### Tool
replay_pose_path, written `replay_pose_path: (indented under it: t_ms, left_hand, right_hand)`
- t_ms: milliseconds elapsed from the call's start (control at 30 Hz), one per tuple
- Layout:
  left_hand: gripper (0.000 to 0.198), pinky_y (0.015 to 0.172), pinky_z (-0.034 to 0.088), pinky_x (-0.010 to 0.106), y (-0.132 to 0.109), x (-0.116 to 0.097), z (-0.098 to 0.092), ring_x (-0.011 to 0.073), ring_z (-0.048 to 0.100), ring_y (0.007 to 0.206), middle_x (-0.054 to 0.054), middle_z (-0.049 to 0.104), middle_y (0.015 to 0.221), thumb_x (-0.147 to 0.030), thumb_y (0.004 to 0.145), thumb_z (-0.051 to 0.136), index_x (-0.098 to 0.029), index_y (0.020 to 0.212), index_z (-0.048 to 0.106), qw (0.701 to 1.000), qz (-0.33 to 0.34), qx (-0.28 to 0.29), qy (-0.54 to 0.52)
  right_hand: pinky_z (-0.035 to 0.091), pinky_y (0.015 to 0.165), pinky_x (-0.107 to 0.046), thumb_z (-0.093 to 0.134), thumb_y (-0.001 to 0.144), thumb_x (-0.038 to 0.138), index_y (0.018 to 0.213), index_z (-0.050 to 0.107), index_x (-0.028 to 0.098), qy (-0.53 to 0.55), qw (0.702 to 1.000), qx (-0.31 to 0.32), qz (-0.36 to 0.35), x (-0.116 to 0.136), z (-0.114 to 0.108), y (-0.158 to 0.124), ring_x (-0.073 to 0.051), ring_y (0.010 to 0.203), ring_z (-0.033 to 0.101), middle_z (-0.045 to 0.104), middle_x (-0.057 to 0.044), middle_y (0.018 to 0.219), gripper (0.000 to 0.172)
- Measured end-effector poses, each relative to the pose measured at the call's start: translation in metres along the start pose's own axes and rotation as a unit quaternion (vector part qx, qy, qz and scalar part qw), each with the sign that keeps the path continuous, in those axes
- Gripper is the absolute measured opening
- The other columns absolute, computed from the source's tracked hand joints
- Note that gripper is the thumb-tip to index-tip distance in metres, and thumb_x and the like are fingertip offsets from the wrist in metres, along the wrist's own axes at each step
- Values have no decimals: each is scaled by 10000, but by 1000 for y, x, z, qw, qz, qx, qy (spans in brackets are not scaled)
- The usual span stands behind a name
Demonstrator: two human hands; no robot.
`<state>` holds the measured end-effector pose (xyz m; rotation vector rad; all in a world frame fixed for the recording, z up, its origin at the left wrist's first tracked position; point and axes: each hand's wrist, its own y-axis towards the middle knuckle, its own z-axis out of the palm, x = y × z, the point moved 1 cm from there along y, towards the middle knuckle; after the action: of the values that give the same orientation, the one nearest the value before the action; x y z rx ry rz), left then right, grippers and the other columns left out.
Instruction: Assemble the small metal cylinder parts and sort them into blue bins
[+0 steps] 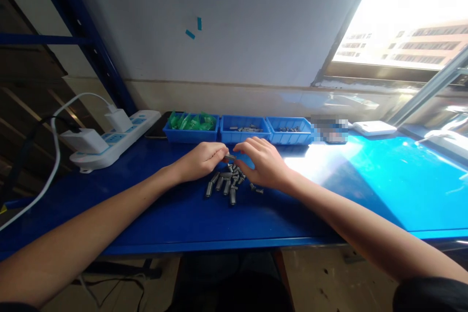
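Note:
My left hand [206,161] is closed, its thumb and forefinger pinching a small elongated metal part [230,156] that points to the right. My right hand [263,162] is beside it, thumb and fingers apart around the part's free end, with a gap showing between them. Below both hands, a loose pile of grey metal pieces lies on the blue tabletop: several long ones like hex standoffs [233,195] and shorter ones like screws [259,191]. My fingers hide part of the pile.
Behind my hands stand three blue bins: one with green plastic bags [193,137], a middle bin [241,137] and a right bin [290,138] with small metal parts. A white power strip [126,139] with plugs stands left. A white box [375,128] is at right.

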<state>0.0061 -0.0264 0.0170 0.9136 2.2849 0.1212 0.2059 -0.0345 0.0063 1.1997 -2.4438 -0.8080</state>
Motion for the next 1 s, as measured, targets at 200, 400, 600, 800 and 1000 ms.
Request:
replay_pose_path:
  t_ms: [200, 400, 600, 800, 1000]
  left_hand:
    - [426, 693, 461, 266, -1, -2, 2, 170, 607, 723, 40, 662, 753, -406, 957, 323, -167, 743, 603, 1000, -6, -10, 11]
    - [304, 740, 486, 247, -5, -1, 4, 152, 622, 810, 32, 657, 908, -392, 917, 466, -188, 1128, 542, 997, 28, -61, 25]
    - [225, 718, 469, 237, -5, -3, 7, 140, 622, 760, 17, 649, 839, -360, 892, 530, -191, 1034, 574, 992, 52, -98, 66]
    - [241, 719, 456, 251, -4, -2, 8, 158, 619, 774, 37, 662, 855, -360, 931, 440, -175, 976, 589, 993, 31, -86, 79]
    - [268, 703, 453, 237, -5, -2, 8, 156, 624, 771, 32, 670, 846, -347, 951, 385, -178, 948, 593, 997, 33, -43, 57]
  right_hand:
    - [367, 702, -322, 501, 916, 314, 951, 611, 195, -19, 1000, -5, 6, 4, 3, 0, -195, 792, 531, 642, -67, 864, 165]
    - [402, 688, -299, 458, 935, 285, 792, 590, 201, 52, 996, -37, 67, 1, 2, 3, -172, 724, 526, 602, -45, 744, 213]
    - [405, 662, -294, 413, 945, 251, 694, 532, 197, 109, 992, -13, 70, -1, 0, 5, -164, 682, 508, 552, -36, 690, 282]
    - [428, 703, -297, 545, 886, 331, 1002, 554, 198, 119, 989, -4, 85, -2, 3, 2, -179, 760, 572, 622, -30, 798, 176]
    - [428, 727, -296, 525, 898, 275, 966, 570, 195, 89, 995, -15, 31, -2, 4, 0, -177, 768, 581, 645, -43, 818, 114]
